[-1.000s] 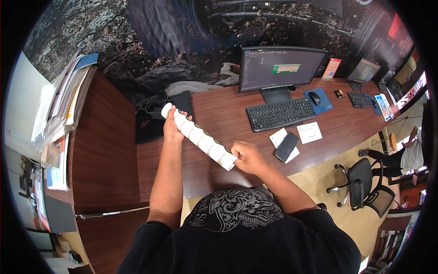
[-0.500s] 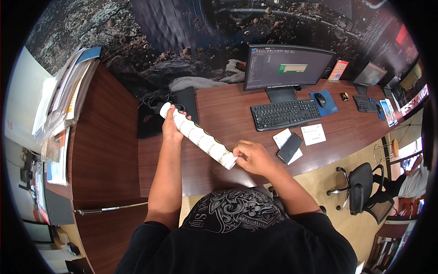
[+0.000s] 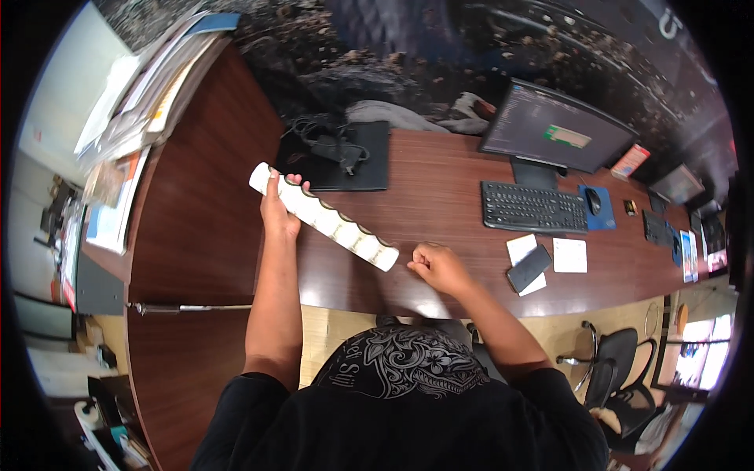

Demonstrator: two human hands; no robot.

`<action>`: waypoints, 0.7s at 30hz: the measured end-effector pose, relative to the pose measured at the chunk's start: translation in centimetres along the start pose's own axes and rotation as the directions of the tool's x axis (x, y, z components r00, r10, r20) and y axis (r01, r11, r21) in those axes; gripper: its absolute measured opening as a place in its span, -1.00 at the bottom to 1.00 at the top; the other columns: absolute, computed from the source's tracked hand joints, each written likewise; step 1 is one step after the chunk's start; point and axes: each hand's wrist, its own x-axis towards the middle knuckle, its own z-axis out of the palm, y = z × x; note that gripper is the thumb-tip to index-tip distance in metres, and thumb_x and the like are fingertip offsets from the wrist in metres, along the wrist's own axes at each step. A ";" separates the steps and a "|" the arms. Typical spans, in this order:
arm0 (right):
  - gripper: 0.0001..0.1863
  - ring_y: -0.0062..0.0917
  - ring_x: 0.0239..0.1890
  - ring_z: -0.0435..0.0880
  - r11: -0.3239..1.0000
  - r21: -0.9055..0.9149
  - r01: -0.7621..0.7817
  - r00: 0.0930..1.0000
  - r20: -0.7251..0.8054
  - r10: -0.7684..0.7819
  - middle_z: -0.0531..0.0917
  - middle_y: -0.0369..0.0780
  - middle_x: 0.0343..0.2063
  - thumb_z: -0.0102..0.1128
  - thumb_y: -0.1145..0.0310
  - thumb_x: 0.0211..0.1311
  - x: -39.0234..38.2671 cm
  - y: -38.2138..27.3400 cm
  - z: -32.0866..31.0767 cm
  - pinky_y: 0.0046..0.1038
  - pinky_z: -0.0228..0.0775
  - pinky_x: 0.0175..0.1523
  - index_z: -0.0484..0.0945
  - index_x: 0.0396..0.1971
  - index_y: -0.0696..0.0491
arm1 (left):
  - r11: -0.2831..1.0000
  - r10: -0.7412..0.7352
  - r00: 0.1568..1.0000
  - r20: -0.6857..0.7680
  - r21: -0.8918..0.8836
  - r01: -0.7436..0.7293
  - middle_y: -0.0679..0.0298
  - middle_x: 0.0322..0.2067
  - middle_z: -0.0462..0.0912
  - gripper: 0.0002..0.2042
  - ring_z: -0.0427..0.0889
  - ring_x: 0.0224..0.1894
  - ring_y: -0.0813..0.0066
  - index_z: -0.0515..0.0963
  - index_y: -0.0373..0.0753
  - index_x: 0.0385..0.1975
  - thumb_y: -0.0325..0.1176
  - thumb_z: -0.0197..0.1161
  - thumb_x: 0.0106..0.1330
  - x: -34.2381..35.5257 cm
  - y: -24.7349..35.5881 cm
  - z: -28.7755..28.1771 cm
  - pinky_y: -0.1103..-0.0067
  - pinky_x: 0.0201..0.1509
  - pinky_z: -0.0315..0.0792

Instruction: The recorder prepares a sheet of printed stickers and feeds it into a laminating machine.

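Slanting over the desk is a long white tube-shaped thing (image 3: 320, 217) with gold-patterned bands and a dark scalloped edge along one side. My left hand (image 3: 281, 206) is wrapped round its upper left part, thumb on top and fingertips showing at the far side. Just beyond the lower right end of the tube, a small gap away from it, is my right hand (image 3: 440, 268). Its fingers are curled in, and whatever may be between them is hidden.
On the brown desk (image 3: 440, 165) stand a monitor (image 3: 559, 125) and a keyboard (image 3: 534, 207). A mouse (image 3: 594, 202) is on a blue pad. A phone (image 3: 529, 269) lies over paper slips. Cables rest on a black laptop-like slab (image 3: 369, 171). Papers (image 3: 153, 102) are stacked at left.
My right hand has come off the end of the tube and is now slightly apart from it. The tube, still in my left hand, has shifted left. The view has turned leftward.
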 end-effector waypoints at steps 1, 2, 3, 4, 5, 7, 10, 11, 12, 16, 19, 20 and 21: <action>-0.84 -0.03 -0.37 0.64 0.994 -0.058 -0.089 0.996 -0.027 0.087 0.65 -0.05 -0.46 0.31 0.37 0.20 1.1 1.0 2.1 -0.07 0.43 -0.30 0.51 -0.44 0.07 | 0.999 -0.016 1.000 -0.003 -0.036 0.016 0.20 -0.29 0.61 -0.78 0.66 -0.15 0.30 0.39 -0.22 -0.09 -0.23 0.17 0.47 -0.5 0.7 -0.7 0.22 0.02 0.63; -0.85 -0.02 -0.34 0.65 0.987 -0.117 -0.107 0.994 -0.033 0.104 0.66 -0.03 -0.45 0.32 0.36 0.19 2.0 2.1 4.0 -0.06 0.44 -0.27 0.51 -0.43 0.06 | 0.999 0.020 0.999 0.042 -0.041 -0.018 0.16 -0.24 0.63 -0.78 0.67 -0.11 0.25 0.39 -0.24 -0.07 -0.24 0.13 0.49 -1.4 1.3 -1.3 0.20 0.05 0.62; -0.84 0.00 -0.31 0.66 0.967 -0.188 -0.171 0.985 -0.026 0.169 0.68 -0.02 -0.43 0.33 0.34 0.18 2.6 3.2 5.7 -0.04 0.45 -0.25 0.52 -0.42 0.05 | 0.998 0.053 0.994 0.095 -0.046 -0.049 0.12 -0.20 0.64 -0.77 0.67 -0.07 0.20 0.39 -0.26 -0.05 -0.24 0.09 0.51 -2.4 1.9 -1.9 0.18 0.09 0.60; -0.84 0.02 -0.28 0.67 0.935 -0.265 -0.237 0.971 -0.023 0.240 0.69 0.00 -0.42 0.34 0.33 0.17 2.9 4.3 7.1 -0.03 0.47 -0.23 0.53 -0.40 0.04 | 0.997 0.062 0.991 0.118 -0.062 -0.055 0.05 -0.11 0.65 -0.76 0.66 0.01 0.13 0.39 -0.29 0.00 -0.26 0.05 0.52 -3.6 2.5 -2.4 0.14 0.16 0.57; -0.84 0.02 -0.28 0.67 0.935 -0.262 -0.239 0.971 -0.036 0.238 0.68 0.00 -0.43 0.33 0.33 0.17 3.3 5.4 8.2 -0.03 0.47 -0.21 0.53 -0.40 0.05 | 0.994 0.103 0.979 0.177 -0.047 -0.096 0.02 -0.03 0.62 -0.71 0.62 0.09 0.12 0.40 -0.31 0.04 -0.24 0.10 0.49 -4.7 3.1 -2.7 0.13 0.22 0.53; -0.84 0.03 -0.28 0.66 0.917 -0.285 -0.278 0.960 -0.050 0.275 0.68 0.02 -0.44 0.33 0.32 0.16 3.9 7.4 9.5 -0.02 0.47 -0.18 0.54 -0.40 0.05 | 0.977 0.211 0.925 0.316 -0.057 -0.203 0.05 0.03 0.60 -0.64 0.59 0.13 0.16 0.40 -0.31 0.08 -0.21 0.17 0.44 -7.0 4.2 -3.1 0.15 0.24 0.51; -0.88 0.06 -0.22 0.65 0.950 -0.276 -0.144 0.986 0.040 0.161 0.68 0.03 -0.36 0.26 0.39 0.17 3.6 9.9 9.6 -0.01 0.47 -0.13 0.53 -0.34 0.05 | 0.955 0.282 0.894 0.349 -0.018 -0.295 0.24 -0.05 0.54 -0.53 0.58 0.02 0.35 0.45 -0.20 0.06 -0.05 0.31 0.28 -10.1 6.0 -3.3 0.18 0.29 0.45; -0.89 0.03 -0.24 0.66 0.959 -0.248 -0.139 0.987 0.049 0.156 0.68 0.02 -0.37 0.25 0.41 0.16 3.3 10.5 9.5 -0.05 0.48 -0.14 0.52 -0.34 0.06 | 0.948 0.307 0.880 0.363 -0.033 -0.317 0.26 -0.08 0.52 -0.50 0.57 -0.01 0.38 0.44 -0.19 0.06 -0.04 0.35 0.24 -11.2 6.6 -3.4 0.21 0.27 0.45; -0.89 -0.01 -0.25 0.67 0.970 -0.215 -0.115 0.992 0.027 0.124 0.68 0.02 -0.38 0.25 0.43 0.16 3.2 10.8 9.3 -0.09 0.49 -0.14 0.52 -0.35 0.07 | 0.942 0.324 0.883 0.340 -0.030 -0.334 0.27 -0.12 0.50 -0.44 0.55 -0.05 0.41 0.42 -0.18 0.08 0.01 0.40 0.20 -12.3 7.2 -3.6 0.26 0.23 0.47; -0.87 -0.30 -0.36 0.70 0.972 -0.064 -0.225 0.971 0.064 0.229 0.69 -0.13 -0.43 0.30 0.46 0.18 3.4 8.2 8.9 -0.30 0.52 -0.19 0.54 -0.32 0.11 | 0.872 0.477 0.801 0.361 -0.079 -0.484 0.21 -0.13 0.53 -0.37 0.60 -0.07 0.36 0.40 -0.24 0.14 0.00 0.45 0.18 -16.8 10.6 -4.9 0.26 0.21 0.48; -0.84 -0.56 -0.36 0.64 0.869 0.437 -0.231 0.937 0.341 0.078 0.67 -0.30 -0.42 0.34 0.43 0.23 4.5 1.0 9.5 -0.46 0.49 -0.20 0.57 -0.25 0.10 | 0.829 0.552 0.768 0.324 -0.119 -0.546 0.19 -0.12 0.54 -0.27 0.61 -0.07 0.35 0.37 -0.24 0.21 0.04 0.49 0.15 -19.8 12.1 -5.8 0.26 0.20 0.48; -0.79 -0.60 -0.25 0.62 0.878 0.474 -0.067 0.914 0.383 -0.137 0.66 -0.33 -0.33 0.35 0.37 0.27 4.8 -2.2 9.6 -0.49 0.49 -0.12 0.58 -0.17 0.12 | 0.818 0.569 0.758 0.319 -0.126 -0.561 0.15 -0.08 0.56 -0.21 0.62 -0.04 0.32 0.34 -0.24 0.25 0.08 0.52 0.11 -20.7 12.6 -6.1 0.23 0.23 0.47; -0.71 -0.58 -0.12 0.61 0.839 0.532 0.116 0.824 0.420 -0.381 0.65 -0.25 -0.21 0.35 0.38 0.27 5.3 -5.4 9.3 -0.52 0.47 -0.01 0.57 -0.08 0.16 | 0.810 0.581 0.751 0.313 -0.134 -0.571 0.14 -0.07 0.56 -0.20 0.63 -0.03 0.31 0.34 -0.24 0.25 0.08 0.52 0.11 -21.4 12.9 -6.3 0.22 0.25 0.47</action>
